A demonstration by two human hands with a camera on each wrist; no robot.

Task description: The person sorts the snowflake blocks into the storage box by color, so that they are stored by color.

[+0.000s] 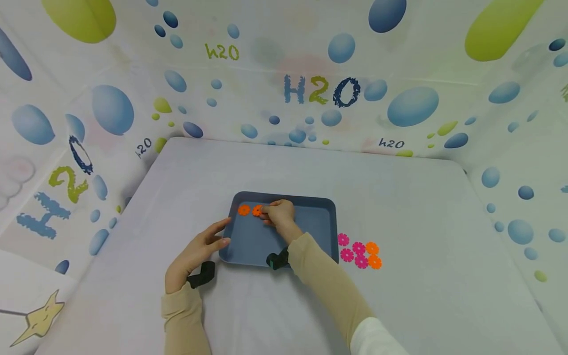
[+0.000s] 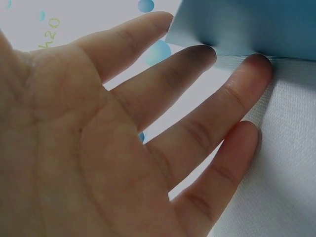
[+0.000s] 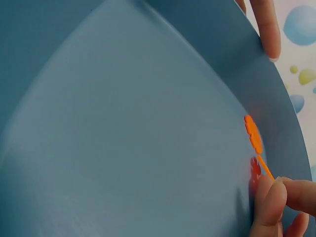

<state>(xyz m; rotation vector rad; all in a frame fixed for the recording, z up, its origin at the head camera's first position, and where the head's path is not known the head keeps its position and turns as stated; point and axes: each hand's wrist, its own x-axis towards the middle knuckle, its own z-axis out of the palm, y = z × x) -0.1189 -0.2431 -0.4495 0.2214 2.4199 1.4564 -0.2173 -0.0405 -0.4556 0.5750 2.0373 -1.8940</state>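
A blue-grey tray [image 1: 253, 241] lies on the white cloth. My left hand [image 1: 199, 249] touches its left rim, fingers spread and fairly straight; in the left wrist view the fingertips [image 2: 259, 64] meet the tray wall [image 2: 247, 27]. Over the tray's back left part, my right hand [image 1: 281, 217] pinches an orange flower-shaped disc [image 1: 257, 211] between thumb and fingers. The right wrist view shows this disc [image 3: 265, 167] edge-on, tilted above the tray floor. Another orange flower disc [image 1: 244, 210] lies flat in the back left corner, just left of the pinched one.
Right of the tray, pink flower discs [image 1: 359, 248] and two orange flower discs [image 1: 374, 262] lie grouped on the cloth. A black wrist strap mount [image 1: 277, 259] sits on the right wrist. Behind the table hangs a white curtain [image 1: 248, 108] printed with drops.
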